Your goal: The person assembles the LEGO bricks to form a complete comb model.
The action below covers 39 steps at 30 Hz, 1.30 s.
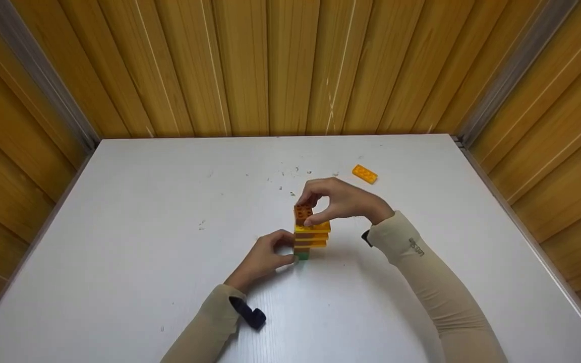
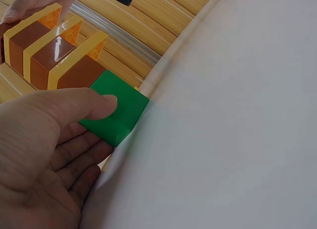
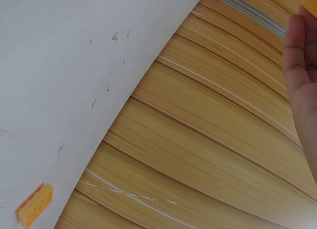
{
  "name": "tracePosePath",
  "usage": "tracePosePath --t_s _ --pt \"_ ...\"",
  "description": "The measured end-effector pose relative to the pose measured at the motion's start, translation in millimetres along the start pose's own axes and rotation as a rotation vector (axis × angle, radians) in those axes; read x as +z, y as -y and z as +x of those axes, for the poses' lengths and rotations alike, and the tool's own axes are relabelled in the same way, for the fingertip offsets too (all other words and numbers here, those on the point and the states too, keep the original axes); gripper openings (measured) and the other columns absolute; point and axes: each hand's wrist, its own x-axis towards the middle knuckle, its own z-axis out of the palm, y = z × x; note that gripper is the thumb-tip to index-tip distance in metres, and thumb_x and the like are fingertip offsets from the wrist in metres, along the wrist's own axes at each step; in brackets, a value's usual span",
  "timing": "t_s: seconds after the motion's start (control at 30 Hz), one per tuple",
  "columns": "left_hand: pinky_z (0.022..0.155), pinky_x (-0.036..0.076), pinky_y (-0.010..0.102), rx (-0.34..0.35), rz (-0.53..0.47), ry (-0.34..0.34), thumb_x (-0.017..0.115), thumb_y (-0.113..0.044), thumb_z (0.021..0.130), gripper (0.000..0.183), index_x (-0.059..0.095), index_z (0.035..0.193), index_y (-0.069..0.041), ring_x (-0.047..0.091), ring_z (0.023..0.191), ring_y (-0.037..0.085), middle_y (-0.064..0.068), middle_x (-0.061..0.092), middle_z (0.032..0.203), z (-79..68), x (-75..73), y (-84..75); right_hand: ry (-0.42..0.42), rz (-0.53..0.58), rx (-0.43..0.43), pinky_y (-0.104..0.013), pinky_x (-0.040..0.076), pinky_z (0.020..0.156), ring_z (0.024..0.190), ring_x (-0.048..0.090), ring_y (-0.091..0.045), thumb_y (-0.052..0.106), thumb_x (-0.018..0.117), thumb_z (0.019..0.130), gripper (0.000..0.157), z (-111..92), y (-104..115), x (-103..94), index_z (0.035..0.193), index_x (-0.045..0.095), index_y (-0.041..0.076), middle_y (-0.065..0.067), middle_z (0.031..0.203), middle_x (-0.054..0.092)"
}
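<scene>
A stack of toy building bricks stands on the white table. A green brick forms its base. Above that, brown bricks alternate with yellow plates whose ends jut out to the right. My left hand holds the green brick low on its left side, thumb on the near face and fingers behind. At the top, my right hand pinches the uppermost brown brick between thumb and fingers. In the right wrist view only part of the right hand shows, at the edge.
One loose yellow plate lies on the table behind and right of the stack. Small dark scuffs mark the tabletop near it. Yellow wood-patterned panels enclose the table at the back and both sides.
</scene>
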Motion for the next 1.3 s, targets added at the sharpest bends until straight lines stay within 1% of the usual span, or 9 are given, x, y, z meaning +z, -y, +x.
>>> tracePosePath --t_s 0.2,0.33,0.47,0.6,0.73,0.87,0.97,1.13,1.3 --pt "0.103 0.042 0.039 0.015 0.012 -0.003 0.072 -0.013 0.082 0.032 0.063 0.112 -0.016 0.058 0.109 0.016 -0.002 0.066 0.113 -0.6 -0.3 1.1 0.001 -0.007 -0.003 -0.026 0.052 0.083 0.089 0.061 -0.014 0.018 0.079 0.079 0.028 -0.1 1.3 2.9 0.100 0.063 0.007 -0.006 0.102 0.066" --pt "0.103 0.042 0.039 0.021 0.005 0.000 0.071 -0.012 0.082 0.032 0.063 0.113 -0.015 0.058 0.109 0.016 -0.002 0.066 0.114 -1.1 -0.6 0.5 -0.005 -0.005 -0.015 -0.026 0.052 0.082 0.088 0.061 -0.016 0.012 0.079 0.078 0.028 -0.1 1.3 5.1 0.099 0.062 0.003 -0.011 0.102 0.067" --pt "0.102 0.044 0.039 0.021 0.002 0.005 0.071 -0.011 0.083 0.032 0.062 0.113 -0.015 0.059 0.109 0.016 -0.001 0.066 0.114 -0.9 -0.5 -0.1 0.001 0.013 -0.026 -0.028 0.053 0.082 0.089 0.062 -0.019 0.008 0.078 0.078 0.029 -0.5 -0.2 5.6 0.100 0.061 0.000 -0.013 0.104 0.066" --pt "0.102 0.043 0.039 0.028 -0.001 0.005 0.071 -0.010 0.083 0.032 0.062 0.114 -0.015 0.059 0.110 0.017 0.000 0.066 0.114 -0.8 -0.5 0.3 0.005 0.001 -0.018 -0.031 0.052 0.082 0.089 0.061 -0.016 0.012 0.079 0.079 0.028 -1.3 1.2 4.8 0.099 0.061 0.003 -0.010 0.104 0.066" --pt "0.102 0.043 0.040 0.036 -0.001 0.004 0.071 -0.010 0.083 0.032 0.062 0.113 -0.014 0.059 0.110 0.018 0.001 0.066 0.114 -0.8 -0.2 0.9 0.007 -0.009 -0.018 -0.029 0.052 0.082 0.088 0.061 -0.015 0.018 0.079 0.080 0.028 -2.8 1.9 4.4 0.097 0.061 0.006 -0.006 0.103 0.065" --pt "0.103 0.043 0.041 0.031 -0.005 0.005 0.071 -0.011 0.083 0.031 0.062 0.113 -0.014 0.059 0.111 0.018 0.001 0.066 0.114 -0.9 -0.1 1.1 0.011 -0.012 -0.034 -0.028 0.053 0.082 0.088 0.062 -0.015 0.021 0.078 0.081 0.028 -4.1 2.3 4.5 0.098 0.061 0.006 -0.006 0.103 0.065" --pt "0.102 0.043 0.041 0.030 -0.012 0.007 0.071 -0.010 0.084 0.031 0.062 0.113 -0.014 0.059 0.111 0.019 0.001 0.066 0.115 -1.3 -0.2 0.4 0.015 -0.023 -0.038 -0.028 0.053 0.082 0.089 0.062 -0.015 0.021 0.077 0.081 0.028 -4.4 2.6 4.4 0.098 0.060 0.006 -0.006 0.104 0.065" --pt "0.103 0.043 0.040 0.028 -0.019 0.007 0.071 -0.010 0.083 0.031 0.063 0.112 -0.013 0.059 0.110 0.019 0.001 0.066 0.114 -1.3 -0.4 -0.6 0.022 -0.046 -0.020 -0.028 0.053 0.083 0.090 0.061 -0.014 0.018 0.077 0.081 0.028 -4.0 4.8 4.0 0.098 0.059 0.006 -0.006 0.104 0.064" --pt "0.101 0.044 0.040 0.039 -0.015 0.006 0.072 -0.011 0.082 0.032 0.063 0.112 -0.013 0.059 0.109 0.018 0.002 0.067 0.113 -0.6 -0.6 0.5 0.029 -0.051 -0.018 -0.029 0.053 0.083 0.090 0.061 -0.014 0.016 0.077 0.081 0.027 -3.6 6.7 3.6 0.098 0.059 0.005 -0.006 0.104 0.064"
